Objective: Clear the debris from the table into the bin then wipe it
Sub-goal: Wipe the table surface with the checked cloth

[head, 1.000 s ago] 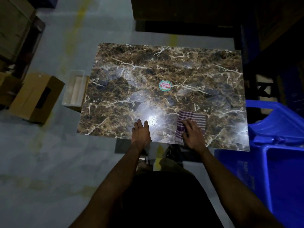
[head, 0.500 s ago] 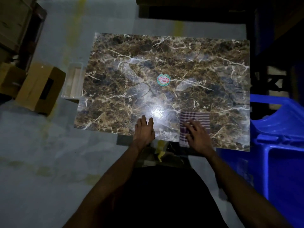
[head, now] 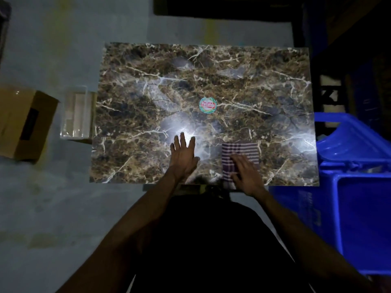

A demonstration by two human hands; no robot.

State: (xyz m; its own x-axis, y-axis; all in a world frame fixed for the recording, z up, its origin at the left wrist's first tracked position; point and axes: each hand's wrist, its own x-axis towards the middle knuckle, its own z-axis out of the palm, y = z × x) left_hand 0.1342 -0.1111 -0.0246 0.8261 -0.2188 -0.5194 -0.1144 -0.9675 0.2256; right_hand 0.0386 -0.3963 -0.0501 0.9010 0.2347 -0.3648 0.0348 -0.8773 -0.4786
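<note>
A brown marble-patterned table fills the middle of the head view. A round red-and-green sticker sits at its centre. A striped purple-and-white cloth lies near the front edge, right of centre. My right hand presses flat on the cloth's near part, fingers straight. My left hand rests flat on the bare tabletop to the cloth's left, fingers spread. A blue plastic bin stands at the table's right, near the front corner.
A cardboard box lies on the grey floor at the left. A clear plastic box sits against the table's left edge. Dark furniture stands behind the table and at the far right.
The view has shifted so the table sits slightly farther away. My left hand has slid a little farther onto the tabletop. My right hand stays on the cloth.
</note>
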